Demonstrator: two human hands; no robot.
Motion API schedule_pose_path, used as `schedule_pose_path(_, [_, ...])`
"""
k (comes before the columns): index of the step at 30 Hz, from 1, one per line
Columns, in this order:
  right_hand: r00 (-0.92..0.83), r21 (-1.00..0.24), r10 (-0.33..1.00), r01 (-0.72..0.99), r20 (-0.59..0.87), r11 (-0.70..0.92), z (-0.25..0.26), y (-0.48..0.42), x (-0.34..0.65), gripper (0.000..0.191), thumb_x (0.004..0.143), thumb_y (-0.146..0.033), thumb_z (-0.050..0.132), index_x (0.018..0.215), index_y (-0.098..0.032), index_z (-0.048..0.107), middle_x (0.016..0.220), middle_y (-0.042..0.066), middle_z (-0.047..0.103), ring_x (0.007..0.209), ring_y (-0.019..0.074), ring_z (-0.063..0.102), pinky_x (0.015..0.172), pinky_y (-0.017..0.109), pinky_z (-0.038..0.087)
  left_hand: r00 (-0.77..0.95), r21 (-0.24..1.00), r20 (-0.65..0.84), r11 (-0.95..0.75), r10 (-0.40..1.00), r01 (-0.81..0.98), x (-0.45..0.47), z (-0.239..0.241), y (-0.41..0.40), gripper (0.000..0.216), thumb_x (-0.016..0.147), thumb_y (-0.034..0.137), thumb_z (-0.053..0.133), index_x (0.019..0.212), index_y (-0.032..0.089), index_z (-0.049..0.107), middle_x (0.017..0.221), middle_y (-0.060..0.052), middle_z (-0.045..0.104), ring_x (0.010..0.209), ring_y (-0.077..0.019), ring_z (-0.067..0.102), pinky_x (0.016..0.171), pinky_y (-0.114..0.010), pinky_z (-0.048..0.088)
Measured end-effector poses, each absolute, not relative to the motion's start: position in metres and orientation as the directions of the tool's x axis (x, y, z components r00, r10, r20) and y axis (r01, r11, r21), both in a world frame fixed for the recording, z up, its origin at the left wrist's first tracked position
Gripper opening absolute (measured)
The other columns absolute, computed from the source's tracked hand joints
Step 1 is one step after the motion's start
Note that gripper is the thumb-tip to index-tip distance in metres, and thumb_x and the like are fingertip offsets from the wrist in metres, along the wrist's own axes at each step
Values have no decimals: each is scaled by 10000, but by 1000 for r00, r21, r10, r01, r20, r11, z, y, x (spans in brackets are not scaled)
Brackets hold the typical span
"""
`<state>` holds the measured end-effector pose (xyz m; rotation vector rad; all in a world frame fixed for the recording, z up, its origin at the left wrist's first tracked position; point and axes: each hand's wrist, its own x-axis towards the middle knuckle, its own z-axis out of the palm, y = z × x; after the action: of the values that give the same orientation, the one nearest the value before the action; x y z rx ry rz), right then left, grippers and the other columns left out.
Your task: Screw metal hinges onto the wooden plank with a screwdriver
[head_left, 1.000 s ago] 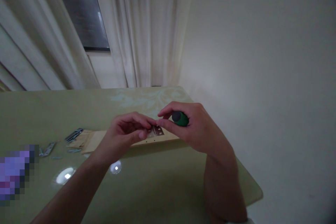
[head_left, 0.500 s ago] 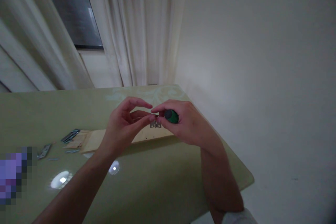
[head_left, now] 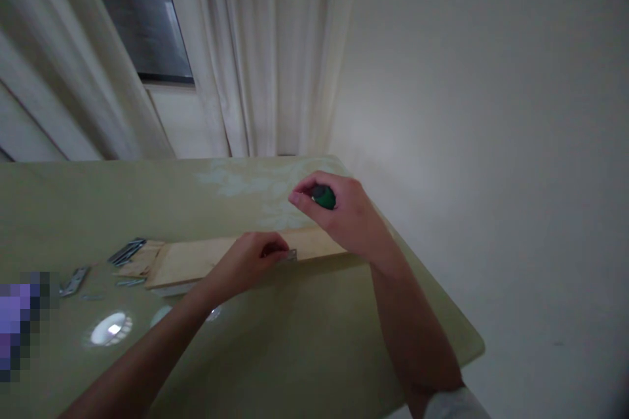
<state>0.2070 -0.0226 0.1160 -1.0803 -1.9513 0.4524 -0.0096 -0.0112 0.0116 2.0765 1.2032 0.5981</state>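
Observation:
A long pale wooden board (head_left: 196,260) lies on the greenish table (head_left: 304,340). My left hand (head_left: 248,263) rests on the board's front edge, fingers closed on a small metal hinge (head_left: 289,255) that it presses against the wood. My right hand (head_left: 339,213) hovers just above and behind the board, wrapped around a green-handled screwdriver (head_left: 323,197); only the handle's end shows, the shaft is hidden by the fingers.
Several loose metal hinges (head_left: 126,251) and another metal piece (head_left: 73,280) lie on the table at the board's left end. A blurred purple patch (head_left: 17,321) sits at the far left. Curtains (head_left: 255,52) and a dark window (head_left: 142,13) stand behind the table; its right corner (head_left: 472,347) is close.
My left hand has dropped from mid-air to the board's front edge with the hinge. My right hand, still holding the screwdriver, has parted from it and moved slightly up and right.

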Motion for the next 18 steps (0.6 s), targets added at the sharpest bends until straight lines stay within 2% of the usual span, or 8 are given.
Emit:
schedule_pose_path(3, [-221,-651,809,497,544,574,123,-20,205,177,1010,-406,739,962,-241,783,933,-3,813,887,164,733,835,304,523,479,699,8,-347,878,625,-8,10,-11,223,899,335,637,863,224,827,885,-61,845,818,-244,745,728,-313,514])
schedule_pose_path(8, [-195,-655,801,484,565,580,122,-17,204,153,1002,-379,743,938,-244,776,915,-11,808,871,163,731,830,300,537,471,644,-29,-344,882,683,-6,14,-14,197,908,287,643,872,224,826,870,-58,829,787,-235,729,713,-313,483])
schedule_pose_path(12, [-174,-662,802,479,572,577,122,-17,206,157,1002,-372,742,933,-234,771,912,-8,800,856,157,718,811,286,538,480,622,17,-385,877,682,-5,9,-15,165,922,277,655,915,207,804,894,-69,782,775,-214,700,698,-299,471])
schedule_pose_path(18, [-146,-659,787,469,599,588,124,-19,208,173,1001,-382,746,923,-229,763,875,-8,782,800,148,691,751,273,527,528,625,20,-422,849,657,-6,2,-14,176,937,196,616,924,212,791,966,-62,778,889,-223,706,805,-321,490])
